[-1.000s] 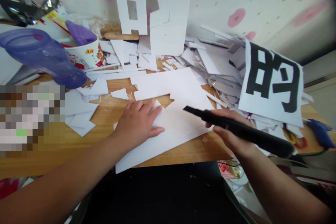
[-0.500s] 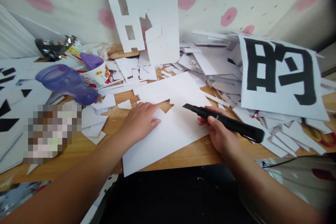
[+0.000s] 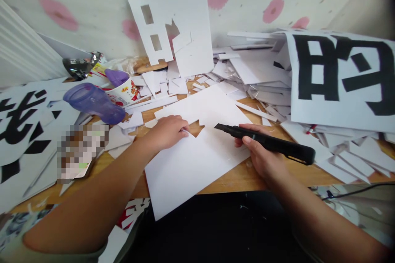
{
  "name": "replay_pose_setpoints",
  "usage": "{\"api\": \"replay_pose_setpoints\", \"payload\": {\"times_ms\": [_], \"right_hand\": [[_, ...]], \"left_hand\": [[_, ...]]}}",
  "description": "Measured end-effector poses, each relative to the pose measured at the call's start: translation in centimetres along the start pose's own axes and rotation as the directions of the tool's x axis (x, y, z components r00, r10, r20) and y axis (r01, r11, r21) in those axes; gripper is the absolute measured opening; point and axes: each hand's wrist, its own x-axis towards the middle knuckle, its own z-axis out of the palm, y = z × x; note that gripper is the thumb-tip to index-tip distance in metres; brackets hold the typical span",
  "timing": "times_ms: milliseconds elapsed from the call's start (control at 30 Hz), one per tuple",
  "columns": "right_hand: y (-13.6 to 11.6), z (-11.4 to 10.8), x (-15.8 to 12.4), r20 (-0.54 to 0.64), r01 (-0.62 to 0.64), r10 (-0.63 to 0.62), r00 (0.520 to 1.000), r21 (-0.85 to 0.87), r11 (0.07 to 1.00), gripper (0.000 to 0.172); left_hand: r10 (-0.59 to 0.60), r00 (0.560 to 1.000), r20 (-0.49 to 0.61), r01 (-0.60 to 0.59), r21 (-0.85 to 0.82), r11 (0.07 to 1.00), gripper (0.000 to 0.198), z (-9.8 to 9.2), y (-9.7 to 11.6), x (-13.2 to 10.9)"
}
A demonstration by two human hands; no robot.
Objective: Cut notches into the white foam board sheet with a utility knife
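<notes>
A white foam-like board [image 3: 185, 176] lies aslant on the table, its near corner jutting past the front edge. There is a jagged cut-out in its middle, with wood showing through. My left hand [image 3: 171, 131] is at the left side of that cut-out, fingers curled and thumb close to them, gripping the board's edge. In my right hand [image 3: 259, 152] is a black utility knife [image 3: 277, 146], blade out and pointing left. Its tip is just above the board, right of the cut-out; contact cannot be told.
A white board with window-like holes [image 3: 194, 20] leans on the wall. A printed character sheet [image 3: 342, 78] rests on stacked offcuts at right. Left are a purple bottle [image 3: 95, 102], a paper cup [image 3: 125, 91], a pixelated object [image 3: 82, 152] and another printed sheet [image 3: 23, 115].
My left fingers have closed in on the board's edge, and the board has shifted slightly toward me. The view has turned a little left. The knife stays in my right hand.
</notes>
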Motion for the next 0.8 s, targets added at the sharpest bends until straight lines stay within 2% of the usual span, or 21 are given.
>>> {"api": "replay_pose_setpoints", "payload": {"times_ms": [233,500,633,700,800], "right_hand": [[0.4,-0.2,0.1,0.003,0.009,-0.009,1.000,-0.064,0.998,0.031],[0.2,-0.2,-0.1,0.021,0.011,-0.009,1.000,-0.081,0.997,0.030],[0.2,-0.5,-0.2,-0.004,0.031,-0.031,1.000,-0.075,0.997,0.028],[-0.3,-0.5,0.0,-0.002,0.021,-0.021,1.000,-0.001,1.000,0.028],[-1.7,-0.3,0.5,0.038,-0.067,0.062,0.997,0.137,0.988,0.031]], "left_hand": [[0.088,0.985,0.151,-0.084,-0.031,0.996,0.013,-1.6,0.2,0.7],[0.096,0.960,0.263,-0.105,0.020,0.994,0.007,-2.1,0.2,2.1],[0.085,0.977,0.193,-0.105,0.095,0.990,0.008,-2.0,1.0,1.1],[0.082,0.989,0.122,-0.099,0.133,0.986,0.007,-1.6,1.6,0.1],[0.083,0.996,0.040,-0.088,0.126,0.988,0.007,-0.7,2.6,-1.4]]}}
